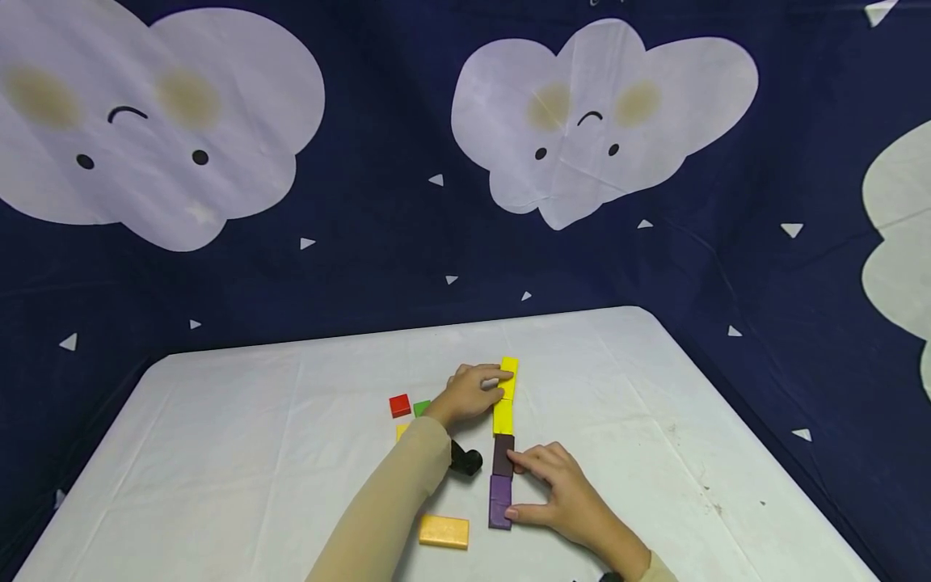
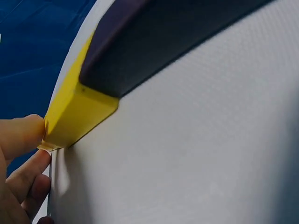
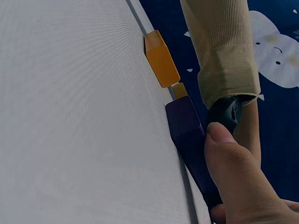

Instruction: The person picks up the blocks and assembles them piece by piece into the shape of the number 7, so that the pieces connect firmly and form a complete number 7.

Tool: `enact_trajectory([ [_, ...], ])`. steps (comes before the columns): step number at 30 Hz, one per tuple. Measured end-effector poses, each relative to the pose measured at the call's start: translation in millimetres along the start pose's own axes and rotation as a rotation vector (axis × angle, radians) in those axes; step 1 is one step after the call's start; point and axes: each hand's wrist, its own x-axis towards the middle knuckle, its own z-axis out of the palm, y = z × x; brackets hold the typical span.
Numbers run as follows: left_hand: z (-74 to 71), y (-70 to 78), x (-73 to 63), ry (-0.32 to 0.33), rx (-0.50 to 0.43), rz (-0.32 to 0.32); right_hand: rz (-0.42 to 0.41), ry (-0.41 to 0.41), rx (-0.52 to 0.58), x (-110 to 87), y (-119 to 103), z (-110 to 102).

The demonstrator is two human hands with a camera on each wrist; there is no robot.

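A straight row of blocks lies end to end on the white table. At its far end are two yellow blocks, the farther one (image 1: 510, 365) and the nearer one (image 1: 503, 418). A dark purple block (image 1: 503, 454) follows, then a brighter purple section (image 1: 500, 491) with a seam across it. My left hand (image 1: 465, 394) pinches the farther yellow block, index finger across its top and thumb at its left side. My right hand (image 1: 563, 497) touches the row's right side, index fingertip at the dark block and thumb (image 3: 222, 140) at the purple section.
An orange-yellow block (image 1: 444, 532) lies left of the row's near end. A red block (image 1: 399, 406), a green block (image 1: 422, 408) and a yellow piece (image 1: 402, 432) sit beside my left forearm, partly covered by it. Behind the table (image 1: 218, 453) hangs a navy cloth (image 1: 378, 242) with clouds.
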Motion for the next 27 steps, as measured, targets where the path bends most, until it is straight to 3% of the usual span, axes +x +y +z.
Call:
enact_trajectory([
  [12,-2.6,-3.0,-2.6,-0.002,-0.037,-0.019,-0.009,0.005,0.001,-0.7,0.0,-0.3],
  [18,-2.0,-2.1,-1.8,0.016,-0.042,0.015,0.002,0.002,0.004,-1.0,-0.8,-0.9],
  [27,-2.4,-4.3,-2.1,0.016,-0.062,0.017,0.016,-0.006,0.010,-0.8,-1.5,-0.7],
])
